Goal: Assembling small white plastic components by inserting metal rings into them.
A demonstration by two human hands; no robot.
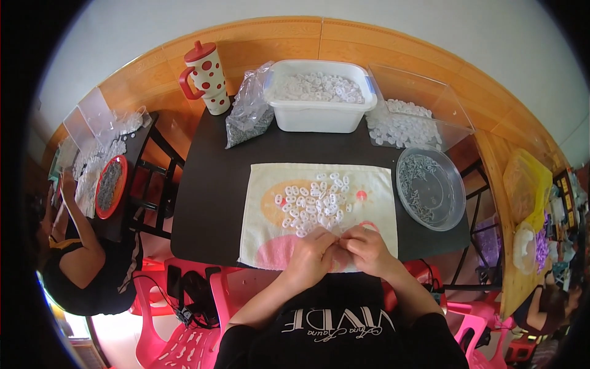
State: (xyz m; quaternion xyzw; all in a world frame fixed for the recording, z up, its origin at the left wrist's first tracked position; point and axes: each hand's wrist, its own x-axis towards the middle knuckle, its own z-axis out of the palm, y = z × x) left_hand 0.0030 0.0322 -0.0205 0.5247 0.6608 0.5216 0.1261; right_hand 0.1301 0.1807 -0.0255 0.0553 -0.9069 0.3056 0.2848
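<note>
Room light: bright, soft and fairly even; its source cannot be told
Lower left floor: glaring, nearly washed out
White pieces: very pale, their edges merging where they pile up
Left hand and right hand: well lit, fine fingertip detail too small to read
Clear box: thin pale reflections along its walls
Black shirt: dark, folds mostly lost
Wood panel: bowed into an arc by the fisheye
Far right clutter: squeezed, soft
Corners: black
</note>
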